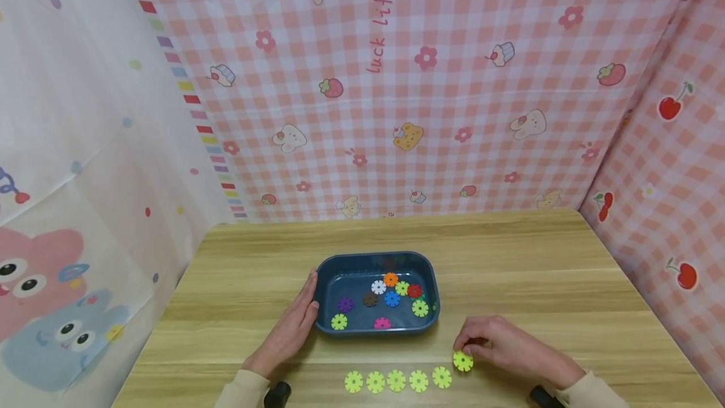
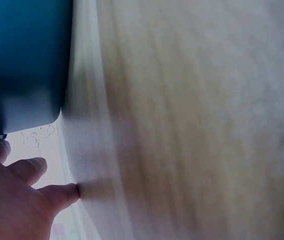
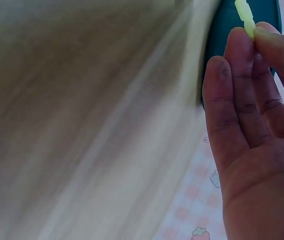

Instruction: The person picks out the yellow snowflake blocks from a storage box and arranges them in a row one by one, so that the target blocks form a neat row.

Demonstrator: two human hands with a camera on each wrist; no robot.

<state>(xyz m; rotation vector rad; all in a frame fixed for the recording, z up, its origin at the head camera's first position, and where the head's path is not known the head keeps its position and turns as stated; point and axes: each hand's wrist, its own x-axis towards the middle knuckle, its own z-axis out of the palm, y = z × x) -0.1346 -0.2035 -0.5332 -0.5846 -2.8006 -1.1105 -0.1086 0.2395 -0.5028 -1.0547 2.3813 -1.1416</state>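
Observation:
My right hand (image 1: 501, 345) pinches a yellow-green notched plastic disc (image 1: 463, 361) between thumb and fingers, just above the table. In the right wrist view the same disc (image 3: 244, 17) appears edge-on at the fingertips. Left of it, several matching yellow-green discs (image 1: 396, 381) lie in a row. A dark blue rectangular tray (image 1: 376, 332) stands behind the row. My left hand (image 1: 291, 326) rests with extended fingers along the tray's left side. Inside the tray are loose discs, among them a purple disc (image 1: 345, 305), a blue disc (image 1: 392, 298) and a pink disc (image 1: 382, 323).
The wood-grain table (image 1: 527, 269) extends on both sides of the tray. Behind it hangs a pink checked cloth (image 1: 362, 112). A white printed cloth (image 1: 102, 162) closes off the left, and another checked cloth (image 1: 668, 194) the right.

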